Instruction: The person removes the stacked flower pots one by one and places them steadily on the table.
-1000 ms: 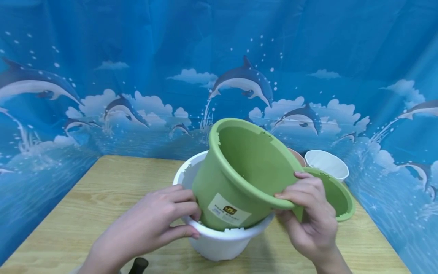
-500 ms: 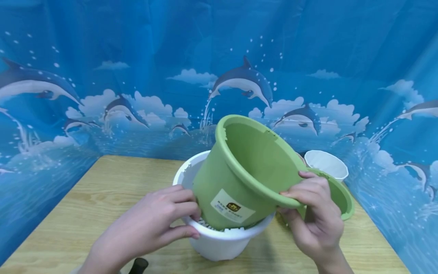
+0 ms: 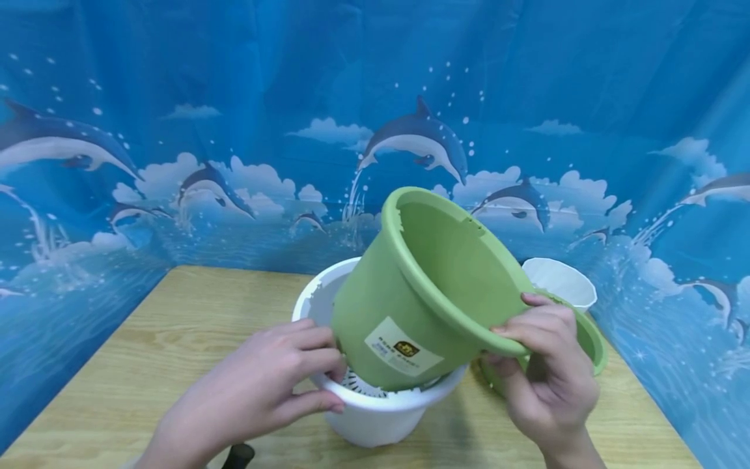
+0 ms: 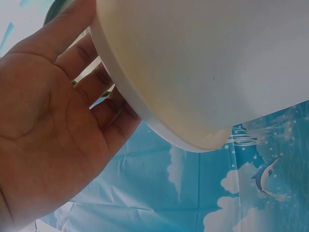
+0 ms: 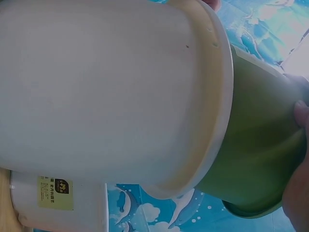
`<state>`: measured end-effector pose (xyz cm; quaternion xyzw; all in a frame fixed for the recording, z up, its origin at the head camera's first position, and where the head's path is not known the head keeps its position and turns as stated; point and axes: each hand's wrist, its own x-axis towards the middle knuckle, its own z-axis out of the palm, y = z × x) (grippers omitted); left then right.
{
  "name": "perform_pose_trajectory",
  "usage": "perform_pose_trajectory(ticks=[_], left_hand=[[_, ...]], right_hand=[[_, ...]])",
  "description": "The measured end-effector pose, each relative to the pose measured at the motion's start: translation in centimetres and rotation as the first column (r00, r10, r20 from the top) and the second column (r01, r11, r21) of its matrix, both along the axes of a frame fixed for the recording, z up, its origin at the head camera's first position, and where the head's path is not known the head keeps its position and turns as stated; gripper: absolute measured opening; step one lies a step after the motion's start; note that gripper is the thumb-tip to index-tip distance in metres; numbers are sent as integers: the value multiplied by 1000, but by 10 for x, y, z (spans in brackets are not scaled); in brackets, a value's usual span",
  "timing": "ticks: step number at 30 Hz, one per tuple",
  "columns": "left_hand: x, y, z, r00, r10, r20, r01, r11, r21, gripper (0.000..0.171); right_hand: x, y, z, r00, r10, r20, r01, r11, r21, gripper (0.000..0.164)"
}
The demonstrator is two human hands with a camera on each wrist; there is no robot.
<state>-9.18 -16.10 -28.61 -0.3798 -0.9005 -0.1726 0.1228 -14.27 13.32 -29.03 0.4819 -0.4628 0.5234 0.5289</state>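
A white plastic flowerpot (image 3: 375,426) stands on the table, its rim pinched by my left hand (image 3: 275,371) between thumb and fingers. Out of its mouth leans a green flowerpot (image 3: 363,306) with a paper label, tilted to the right, its base still within the white rim. My right hand (image 3: 551,365) grips the green rim at the right, thumb underneath. Dark slots show in the white pot's floor (image 3: 360,384). The left wrist view shows the left palm (image 4: 53,111) beside the white wall; the right wrist view has the green wall (image 5: 260,135) past the white rim.
Behind my right hand is a second green pot (image 3: 594,345), partly covered. A white faceted pot (image 3: 559,280) stands at the back right, near the dolphin-print curtain (image 3: 410,78). A black handle (image 3: 238,454) pokes up by my left wrist. A labelled white pot (image 5: 87,198) shows low in the right wrist view.
My right hand has drawn the green pot up and to the right, uncovering more of the slotted white floor. The left hand has stayed at the white rim.
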Motion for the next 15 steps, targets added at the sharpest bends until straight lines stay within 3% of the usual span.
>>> perform_pose_trajectory(ticks=[8, 15], left_hand=[[0, 2, -1, 999, -17, -45, 18, 1000, 3, 26], [1, 3, -1, 999, -17, -32, 17, 1000, 3, 27]], right_hand=[[1, 1, 1, 1000, 4, 0, -4, 1000, -29, 20], [2, 1, 3, 1000, -6, 6, 6, 998, -60, 22]])
